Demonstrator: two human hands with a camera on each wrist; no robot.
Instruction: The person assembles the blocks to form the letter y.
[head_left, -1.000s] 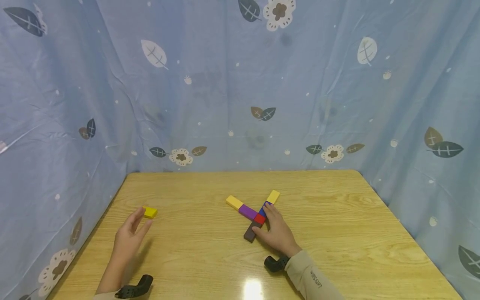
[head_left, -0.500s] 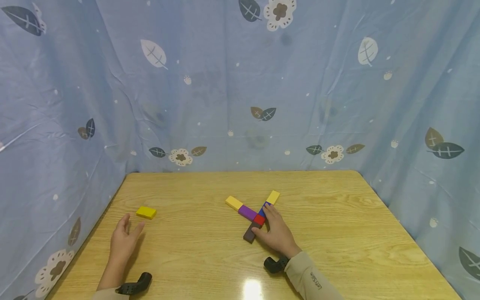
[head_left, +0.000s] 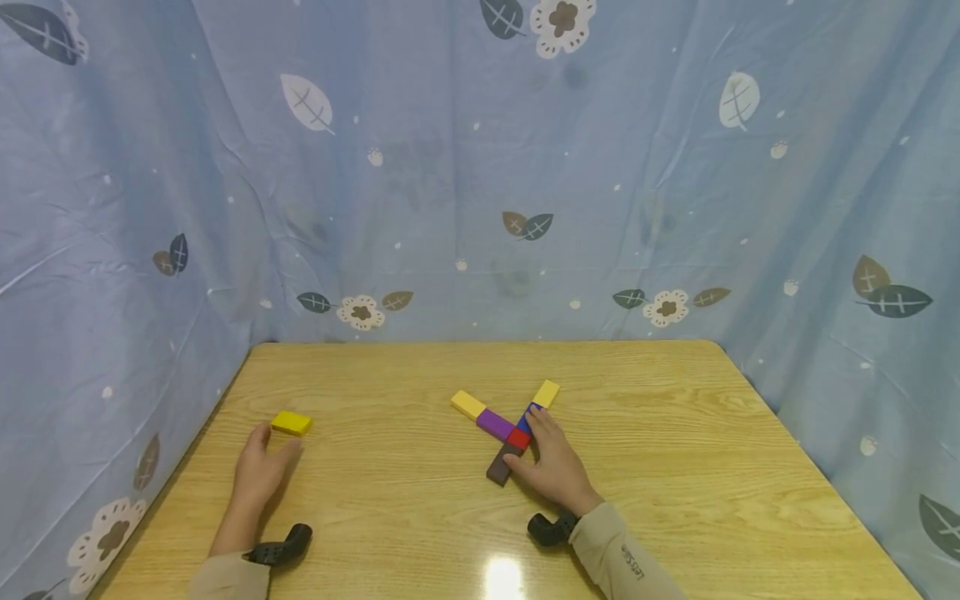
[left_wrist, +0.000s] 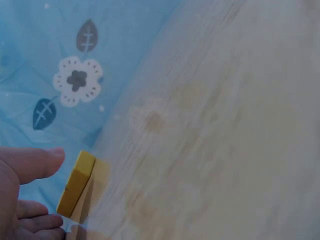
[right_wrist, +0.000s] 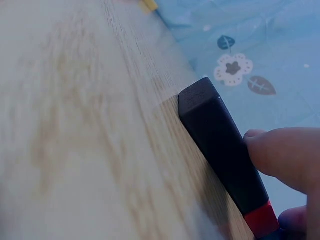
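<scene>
While the left hand [head_left: 260, 471] lay flat with loose fingers on the light wooden table [head_left: 675, 433], just short of the small yellow rectangular block [head_left: 292, 423], the right hand [head_left: 556, 468] pressed straight fingers against the dark brown wooden bar [head_left: 504, 463] in the crossed multicoloured blocks

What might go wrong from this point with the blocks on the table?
The right hand rests its fingers on the cross of blocks; a nudge may skew the brown block. The loose yellow block lies near the table edge, just past the left hand, apparently untouched; a clumsy reach might push it off.
</scene>
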